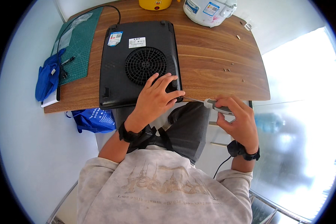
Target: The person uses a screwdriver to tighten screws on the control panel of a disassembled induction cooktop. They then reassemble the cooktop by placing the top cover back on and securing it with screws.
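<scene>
A black induction cooker (pixel 115 78) lies upside down on the table, its round fan grille (pixel 145 64) and labels facing up. My left hand (pixel 153 97) rests over its near right corner, fingers spread and some touching the underside. In my right hand (pixel 239 121) is a screwdriver (pixel 217 106) with a grey and white handle. Its thin shaft points left, and the tip meets the cooker's near right corner beside my left thumb. The very end of the tip is too small to make out.
Several small screws or bits (pixel 228 70) lie to the right on the wooden table (pixel 209 52). A white rice cooker (pixel 209 13) and a yellow appliance (pixel 155 4) stand at the back. At left are a green cutting mat (pixel 82 48), a blue bag (pixel 47 80) and a power cord.
</scene>
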`<state>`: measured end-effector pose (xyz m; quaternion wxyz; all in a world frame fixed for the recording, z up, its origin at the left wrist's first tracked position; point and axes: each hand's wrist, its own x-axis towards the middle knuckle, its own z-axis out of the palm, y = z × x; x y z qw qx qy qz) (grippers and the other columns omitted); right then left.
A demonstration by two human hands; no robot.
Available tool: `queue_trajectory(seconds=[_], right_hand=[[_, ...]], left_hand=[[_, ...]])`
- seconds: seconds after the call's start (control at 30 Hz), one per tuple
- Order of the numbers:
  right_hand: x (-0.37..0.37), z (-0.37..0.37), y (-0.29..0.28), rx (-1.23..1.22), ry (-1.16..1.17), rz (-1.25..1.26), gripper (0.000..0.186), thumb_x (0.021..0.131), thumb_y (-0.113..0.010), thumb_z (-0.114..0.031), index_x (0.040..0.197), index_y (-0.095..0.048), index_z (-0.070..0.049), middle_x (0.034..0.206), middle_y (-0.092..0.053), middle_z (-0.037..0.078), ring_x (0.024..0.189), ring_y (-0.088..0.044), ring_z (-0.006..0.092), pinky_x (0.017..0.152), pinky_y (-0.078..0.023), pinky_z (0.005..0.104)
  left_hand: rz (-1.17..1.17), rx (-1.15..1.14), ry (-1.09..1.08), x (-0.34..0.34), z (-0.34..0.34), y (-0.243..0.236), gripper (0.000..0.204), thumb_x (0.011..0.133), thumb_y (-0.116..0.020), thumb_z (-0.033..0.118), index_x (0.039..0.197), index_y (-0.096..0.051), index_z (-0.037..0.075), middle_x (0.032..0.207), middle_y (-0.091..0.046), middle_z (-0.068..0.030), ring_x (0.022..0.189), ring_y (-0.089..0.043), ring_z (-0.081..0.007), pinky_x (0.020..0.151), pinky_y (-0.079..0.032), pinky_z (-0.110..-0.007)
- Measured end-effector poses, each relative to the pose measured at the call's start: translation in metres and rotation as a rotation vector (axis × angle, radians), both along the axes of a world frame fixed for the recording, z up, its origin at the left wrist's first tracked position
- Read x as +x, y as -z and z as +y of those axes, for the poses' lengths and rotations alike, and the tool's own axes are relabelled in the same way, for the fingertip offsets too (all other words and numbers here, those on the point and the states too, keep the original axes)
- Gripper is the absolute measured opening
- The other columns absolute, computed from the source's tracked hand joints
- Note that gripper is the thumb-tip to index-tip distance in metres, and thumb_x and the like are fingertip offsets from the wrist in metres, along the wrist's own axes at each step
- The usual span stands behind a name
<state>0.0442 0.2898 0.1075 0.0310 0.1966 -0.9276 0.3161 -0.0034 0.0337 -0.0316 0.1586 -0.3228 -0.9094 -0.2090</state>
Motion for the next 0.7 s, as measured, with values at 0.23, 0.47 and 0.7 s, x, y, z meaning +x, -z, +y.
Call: queue_trajectory(seconds=[0.23,0.47,0.7], right_hand=[[-0.004,-0.006,-0.008,0.087,-0.102,0.119,0.028,0.078,-0.067,0.010,0.101,-0.070,-0.006,0.129,-0.063,0.013,0.106,-0.070,0.0339,0.086,-0.058,0.0400],[-0.008,-0.019,-0.018,0.062,-0.234,0.100,0.038,0.078,-0.065,0.013,0.111,-0.067,-0.006,0.133,-0.059,0.016,0.115,-0.065,0.0385,0.090,-0.057,0.0428],[-0.020,-0.016,-0.017,0.086,-0.285,0.075,0.043,0.079,-0.065,0.013,0.118,-0.063,-0.006,0.124,-0.062,0.013,0.103,-0.070,0.0335,0.077,-0.059,0.0413]], left_hand=[[-0.011,0.001,-0.003,0.000,0.000,-0.001,0.034,0.089,-0.076,0.024,0.121,-0.069,0.034,0.143,-0.054,-0.0027,0.138,-0.051,-0.0231,0.120,-0.030,-0.047],[-0.011,0.004,-0.003,0.000,0.000,-0.003,0.034,0.089,-0.076,0.024,0.121,-0.069,0.033,0.143,-0.054,-0.0027,0.138,-0.050,-0.0229,0.120,-0.030,-0.048],[-0.010,-0.001,-0.009,0.000,0.000,-0.004,0.034,0.088,-0.075,0.023,0.121,-0.069,0.032,0.143,-0.054,-0.0026,0.138,-0.050,-0.0231,0.120,-0.031,-0.048]])
